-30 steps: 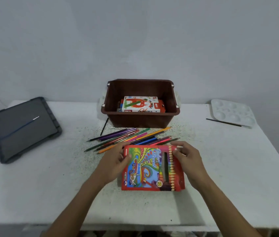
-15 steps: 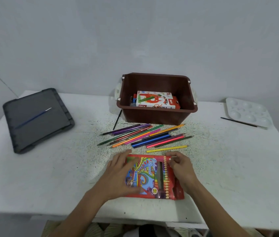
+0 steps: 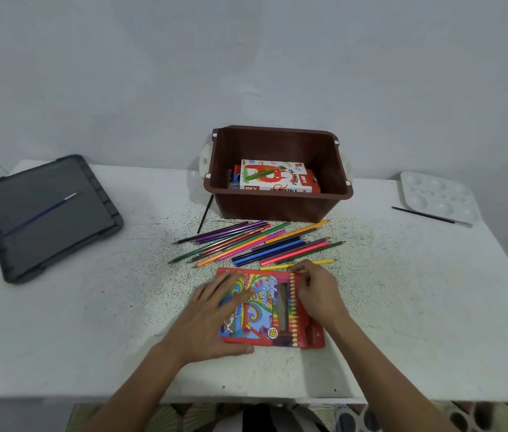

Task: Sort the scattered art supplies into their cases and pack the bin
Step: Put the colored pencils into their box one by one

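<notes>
Since a second ago the left hand (image 3: 212,319) has left the case's side edge and is now lying across the left half of the case (image 3: 265,307), fingers straight and spread on the cover, thumb running along the near edge. The case is lying flat on the table (image 3: 90,322), close to the front edge, printed side up.

The right hand (image 3: 318,294) is resting at the far right corner of the case with its fingers curled. They are sitting just beside a yellow pencil (image 3: 324,262), and it cannot be told whether they are pinching the case's edge, the pencil, or nothing.

That yellow pencil is lying alone between the case and the loose pencils (image 3: 258,241), which are fanning out in a slanted heap (purples, greens, orange, pink, blues) just in front of the bin (image 3: 277,207).

The brown bin is standing at the back middle of the table, holding an oil pastels box (image 3: 274,179) lying flat inside. A black stick (image 3: 205,213) is lying at the bin's left front corner.

Well to the left, a grey lid (image 3: 75,232) is sitting with a blue brush (image 3: 39,215) lying on it. At the far right, a white palette (image 3: 436,194) is sitting with a black brush (image 3: 424,214) lying along its near edge.
</notes>
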